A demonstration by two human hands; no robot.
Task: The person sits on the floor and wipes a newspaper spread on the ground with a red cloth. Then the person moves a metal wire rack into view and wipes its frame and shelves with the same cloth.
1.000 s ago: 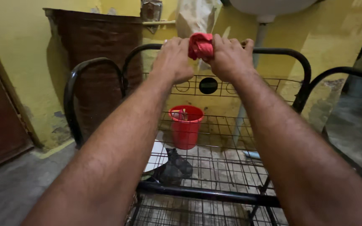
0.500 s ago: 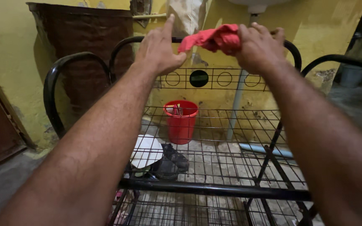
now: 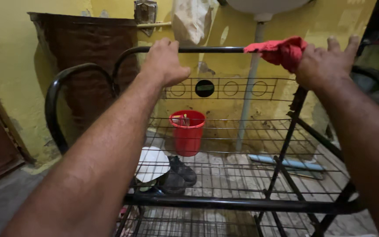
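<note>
Hands work at the top rail point(image 3: 211, 49) of a black metal frame point(image 3: 224, 202) with wire-grid panels, which stands in front of a stained yellow wall point(image 3: 330, 26). The left hand point(image 3: 165, 63) is clenched over the rail near its left bend, fingers point(image 3: 172, 45) wrapped over the tube, a grip that looks meant to steady the frame. The right hand point(image 3: 323, 66) presses a bunched red cloth point(image 3: 281, 50) against the rail near its right end; the cloth lies on the tube and trails a thin tail leftward along it, pinned under the palm while the fingertips point(image 3: 352, 44) are spread and lifted, so the rag seems held by pressure rather than a closed fist. That flat-palmed hold suits rubbing along a round bar. Behind the frame, a red plastic bucket point(image 3: 187, 134) stands on the floor against the wall with a few small things poking from its mouth, too small to identify. Just left of it and nearer, a white rounded object point(image 3: 153, 163) rests beside a pair of dark shoes point(image 3: 178, 173). A pale pipe point(image 3: 247, 101) runs down the wall from a white basin point(image 3: 264, 5) overhead, and a light-blue pipe point(image 3: 286, 162) lies along the floor on the right. A brown sheet point(image 3: 93, 61) hangs on the wall at left; beside it, higher up, hangs a pale crumpled bag point(image 3: 191, 19). No readable labels or signs are visible; the frame's back panel bears a row of wire rings, one of them filled by a dark disc point(image 3: 204, 88).
</note>
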